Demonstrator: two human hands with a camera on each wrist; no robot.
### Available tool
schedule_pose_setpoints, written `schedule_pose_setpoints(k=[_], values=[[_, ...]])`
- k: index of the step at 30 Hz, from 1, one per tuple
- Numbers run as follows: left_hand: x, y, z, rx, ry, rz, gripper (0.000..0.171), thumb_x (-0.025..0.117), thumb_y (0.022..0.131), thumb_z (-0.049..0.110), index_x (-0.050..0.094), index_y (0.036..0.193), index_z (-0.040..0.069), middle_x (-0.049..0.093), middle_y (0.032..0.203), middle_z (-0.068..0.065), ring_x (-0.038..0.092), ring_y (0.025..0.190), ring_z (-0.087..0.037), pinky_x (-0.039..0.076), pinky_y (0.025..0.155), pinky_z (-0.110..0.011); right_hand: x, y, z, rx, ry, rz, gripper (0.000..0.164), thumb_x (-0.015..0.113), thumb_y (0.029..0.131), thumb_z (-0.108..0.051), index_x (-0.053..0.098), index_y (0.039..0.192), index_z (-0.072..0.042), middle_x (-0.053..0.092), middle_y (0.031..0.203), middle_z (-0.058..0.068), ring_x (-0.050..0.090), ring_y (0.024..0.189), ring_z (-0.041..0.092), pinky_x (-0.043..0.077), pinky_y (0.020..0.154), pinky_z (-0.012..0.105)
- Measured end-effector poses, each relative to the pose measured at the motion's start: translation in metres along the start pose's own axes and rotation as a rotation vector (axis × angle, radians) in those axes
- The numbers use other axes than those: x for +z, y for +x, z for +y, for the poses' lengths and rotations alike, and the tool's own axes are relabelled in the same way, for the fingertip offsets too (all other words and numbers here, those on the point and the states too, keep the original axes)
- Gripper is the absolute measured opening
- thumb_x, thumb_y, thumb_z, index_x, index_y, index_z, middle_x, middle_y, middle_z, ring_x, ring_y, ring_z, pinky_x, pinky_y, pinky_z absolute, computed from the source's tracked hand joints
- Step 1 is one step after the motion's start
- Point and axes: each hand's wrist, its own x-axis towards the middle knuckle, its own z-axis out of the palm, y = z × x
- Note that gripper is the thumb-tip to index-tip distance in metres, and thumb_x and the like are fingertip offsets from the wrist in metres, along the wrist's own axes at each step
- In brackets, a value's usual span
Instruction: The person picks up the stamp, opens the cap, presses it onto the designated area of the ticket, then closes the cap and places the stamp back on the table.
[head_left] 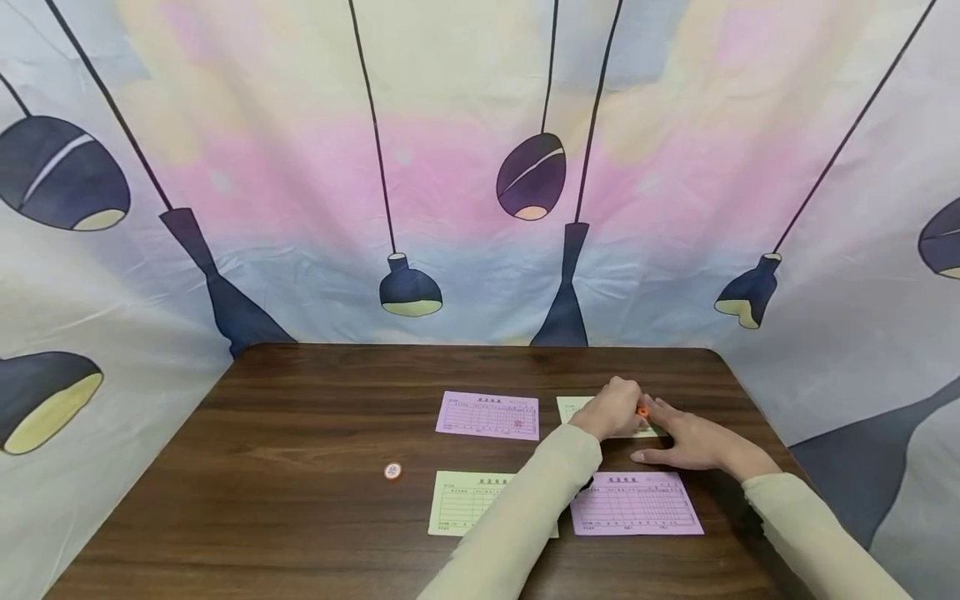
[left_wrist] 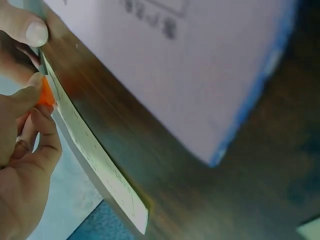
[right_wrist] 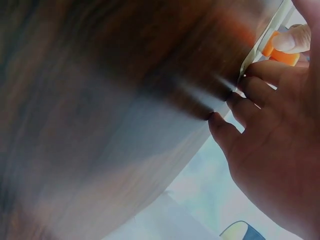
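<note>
My left hand (head_left: 615,407) pinches a small orange stamp (left_wrist: 47,92) between thumb and fingers. The stamp stands against a pale green printed slip (left_wrist: 102,157) at the far right of the table, partly covered by my hands in the head view. Beside it, my right hand (head_left: 693,437) lies with fingers spread; its fingertips (right_wrist: 216,120) touch the table and the slip's edge. In the head view, the left forearm passes over a second green slip (head_left: 465,504) and the corner of a purple slip (head_left: 637,504).
Another purple slip (head_left: 487,415), bearing a red stamp mark, lies at the back middle. A small round white piece with an orange rim (head_left: 393,472) sits to the left on the brown wooden table (head_left: 247,492). A lamp-patterned cloth (head_left: 465,167) hangs behind.
</note>
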Motion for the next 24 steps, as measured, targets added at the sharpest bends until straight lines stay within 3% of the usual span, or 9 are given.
schedule_pose_setpoints(k=[6, 14, 17, 21, 24], values=[[-0.002, 0.001, 0.010, 0.008, 0.069, -0.003, 0.004, 0.067, 0.094, 0.021, 0.064, 0.091, 0.019, 0.056, 0.082, 0.004, 0.044, 0.057, -0.008, 0.036, 0.051, -0.022, 0.001, -0.003, 0.005, 0.005, -0.007, 0.008, 0.110, 0.054, 0.078, -0.081, 0.021, 0.157, -0.011, 0.020, 0.161, 0.025, 0.040, 0.138, 0.050, 0.041, 0.102, 0.062], [-0.002, 0.002, 0.013, 0.028, 0.137, -0.031, 0.008, 0.068, 0.093, 0.020, 0.059, 0.092, 0.020, 0.061, 0.093, 0.004, 0.056, 0.071, -0.006, 0.042, 0.058, -0.020, 0.003, -0.006, 0.005, 0.001, 0.028, -0.001, 0.106, 0.054, 0.081, -0.079, 0.027, 0.155, -0.009, 0.017, 0.162, 0.025, 0.030, 0.143, 0.050, 0.036, 0.104, 0.066], [-0.003, 0.001, 0.013, 0.021, 0.142, -0.038, 0.006, 0.067, 0.094, 0.020, 0.063, 0.098, 0.021, 0.064, 0.100, 0.003, 0.061, 0.077, -0.006, 0.045, 0.060, -0.019, 0.005, -0.005, 0.004, -0.001, 0.023, -0.005, 0.106, 0.053, 0.080, -0.080, 0.026, 0.156, -0.010, 0.017, 0.162, 0.025, 0.030, 0.143, 0.050, 0.036, 0.104, 0.066], [-0.003, 0.001, 0.012, 0.024, 0.173, -0.029, 0.016, 0.067, 0.094, 0.021, 0.065, 0.110, 0.022, 0.066, 0.108, 0.003, 0.066, 0.090, -0.007, 0.049, 0.065, -0.018, 0.004, -0.003, 0.003, -0.006, -0.001, 0.004, 0.107, 0.052, 0.080, -0.081, 0.026, 0.156, -0.010, 0.018, 0.162, 0.025, 0.032, 0.143, 0.049, 0.038, 0.105, 0.064], [-0.003, 0.001, 0.011, 0.019, 0.188, -0.023, 0.014, 0.067, 0.094, 0.022, 0.065, 0.108, 0.022, 0.066, 0.107, 0.004, 0.065, 0.089, -0.006, 0.049, 0.066, -0.018, 0.004, -0.002, 0.003, -0.015, -0.005, 0.011, 0.107, 0.052, 0.080, -0.081, 0.027, 0.155, -0.009, 0.019, 0.162, 0.024, 0.032, 0.143, 0.048, 0.038, 0.105, 0.063]])
